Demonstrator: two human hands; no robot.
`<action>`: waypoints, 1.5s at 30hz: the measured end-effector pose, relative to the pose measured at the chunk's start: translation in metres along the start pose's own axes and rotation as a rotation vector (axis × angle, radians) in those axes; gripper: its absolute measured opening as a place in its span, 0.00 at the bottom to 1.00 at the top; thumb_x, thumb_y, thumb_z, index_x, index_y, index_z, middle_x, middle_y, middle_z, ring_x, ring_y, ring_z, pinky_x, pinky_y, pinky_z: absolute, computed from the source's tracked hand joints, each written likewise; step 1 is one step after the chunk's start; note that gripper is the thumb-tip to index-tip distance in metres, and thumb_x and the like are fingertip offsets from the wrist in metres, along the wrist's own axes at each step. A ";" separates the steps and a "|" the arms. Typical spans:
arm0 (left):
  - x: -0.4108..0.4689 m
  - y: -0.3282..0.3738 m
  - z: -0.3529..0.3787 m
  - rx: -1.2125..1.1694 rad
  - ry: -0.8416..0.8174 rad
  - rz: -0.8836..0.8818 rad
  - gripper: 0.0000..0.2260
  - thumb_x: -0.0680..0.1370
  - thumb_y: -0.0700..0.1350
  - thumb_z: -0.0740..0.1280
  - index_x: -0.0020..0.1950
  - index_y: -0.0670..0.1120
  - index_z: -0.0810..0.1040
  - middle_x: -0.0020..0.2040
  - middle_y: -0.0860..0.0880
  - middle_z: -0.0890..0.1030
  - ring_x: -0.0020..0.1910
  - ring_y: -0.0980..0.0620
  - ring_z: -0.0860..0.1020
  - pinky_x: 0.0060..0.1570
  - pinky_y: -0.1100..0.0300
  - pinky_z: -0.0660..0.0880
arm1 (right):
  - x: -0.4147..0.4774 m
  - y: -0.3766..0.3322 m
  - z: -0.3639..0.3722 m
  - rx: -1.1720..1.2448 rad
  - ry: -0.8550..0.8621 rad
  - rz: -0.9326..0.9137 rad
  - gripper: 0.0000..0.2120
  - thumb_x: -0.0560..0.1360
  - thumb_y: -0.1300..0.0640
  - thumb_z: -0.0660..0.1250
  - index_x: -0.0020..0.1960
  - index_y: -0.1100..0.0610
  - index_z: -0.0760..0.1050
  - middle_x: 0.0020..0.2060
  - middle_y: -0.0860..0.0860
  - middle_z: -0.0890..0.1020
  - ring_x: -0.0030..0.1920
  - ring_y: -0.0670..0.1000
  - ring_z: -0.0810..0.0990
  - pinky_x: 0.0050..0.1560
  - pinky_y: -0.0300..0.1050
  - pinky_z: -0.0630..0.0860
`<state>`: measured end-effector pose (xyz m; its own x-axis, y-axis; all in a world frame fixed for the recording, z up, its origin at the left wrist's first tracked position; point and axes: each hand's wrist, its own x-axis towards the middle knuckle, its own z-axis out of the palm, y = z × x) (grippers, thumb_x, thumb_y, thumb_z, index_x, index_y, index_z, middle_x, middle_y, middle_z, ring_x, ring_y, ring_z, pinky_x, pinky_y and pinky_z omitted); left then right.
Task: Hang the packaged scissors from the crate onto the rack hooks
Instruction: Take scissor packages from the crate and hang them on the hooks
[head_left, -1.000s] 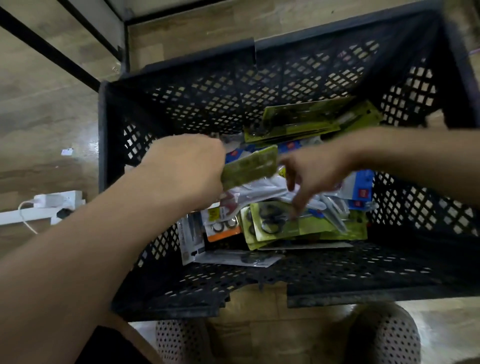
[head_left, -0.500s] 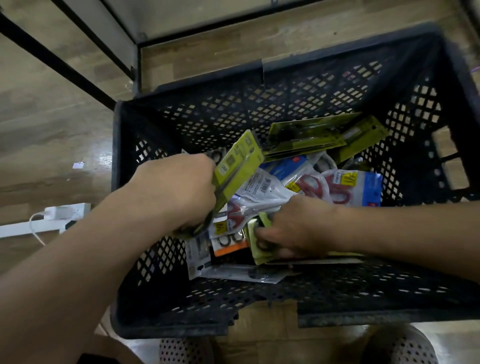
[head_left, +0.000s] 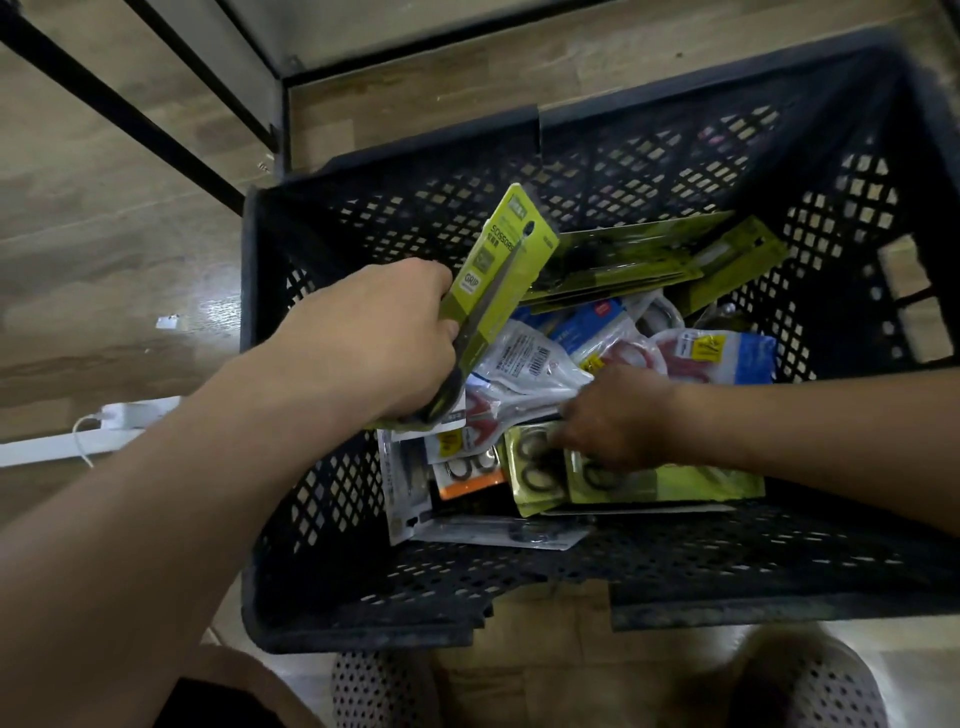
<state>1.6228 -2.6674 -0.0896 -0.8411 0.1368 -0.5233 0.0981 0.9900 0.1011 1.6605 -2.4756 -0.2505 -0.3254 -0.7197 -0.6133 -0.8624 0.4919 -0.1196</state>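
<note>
Floor: pale wood-plank floor (head_left: 104, 249) lies under everything, seen from above.
Crate: a black perforated plastic crate (head_left: 649, 156) stands on the floor and holds a loose heap of packaged scissors.
Bars: thin black metal bars (head_left: 156, 130) run across the floor on the far left, just beyond the crate's corner.
Left hand: the left hand (head_left: 374, 348) is over the crate's left side, with fingers and thumb clamped round the lower end of one pack.
Held pack: a yellow-green card pack of dark-handled scissors (head_left: 498, 280), printed "SCISSORS" and "GRIP", is raised above the heap and tilts up and away from the left hand.
Right hand: the right hand (head_left: 618, 415) reaches in from the right, knuckles up, with bent fingers down on a green pack. Whether it pinches the pack or only presses on it cannot be told.
Pack under right hand: a flat yellow-green scissors pack (head_left: 675, 480) lies near the crate's near wall, with a second green pack (head_left: 535, 467) just beside it on the left.
Far packs: long yellow-green packs (head_left: 623, 260) lean against the far wall.
Pouches: white-and-blue plastic pouches with red-handled scissors (head_left: 717, 353) lie in the middle, between the two hands and beyond.
Small packs: an orange-edged pack (head_left: 467, 473) and a grey pack (head_left: 405, 483) sit at the near left of the heap.
Power strip: a white power strip with a cable (head_left: 135, 415) lies on the floor, left of the crate.
</note>
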 end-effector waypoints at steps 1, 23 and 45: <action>-0.002 -0.001 0.000 0.002 0.003 0.003 0.10 0.83 0.51 0.63 0.43 0.54 0.70 0.42 0.53 0.78 0.42 0.51 0.76 0.47 0.48 0.77 | 0.000 0.004 -0.004 -0.040 0.017 0.013 0.25 0.82 0.51 0.61 0.78 0.44 0.60 0.62 0.55 0.76 0.58 0.58 0.78 0.43 0.50 0.70; -0.006 -0.003 0.013 0.022 -0.053 0.048 0.06 0.84 0.49 0.64 0.48 0.57 0.70 0.45 0.53 0.78 0.46 0.48 0.77 0.49 0.50 0.77 | -0.031 0.072 -0.001 0.955 0.236 0.822 0.40 0.68 0.58 0.82 0.72 0.59 0.63 0.57 0.57 0.79 0.46 0.52 0.78 0.41 0.47 0.77; -0.049 -0.021 -0.013 -1.237 0.216 -0.157 0.07 0.80 0.41 0.64 0.55 0.51 0.78 0.53 0.38 0.82 0.47 0.36 0.83 0.50 0.30 0.79 | -0.096 0.019 -0.058 1.752 0.971 0.623 0.12 0.77 0.63 0.65 0.48 0.47 0.82 0.40 0.46 0.86 0.42 0.55 0.79 0.42 0.44 0.78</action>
<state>1.6553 -2.6957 -0.0552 -0.8795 -0.1025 -0.4647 -0.4735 0.2857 0.8332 1.6530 -2.4255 -0.1491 -0.9106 0.0062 -0.4132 0.4103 0.1326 -0.9023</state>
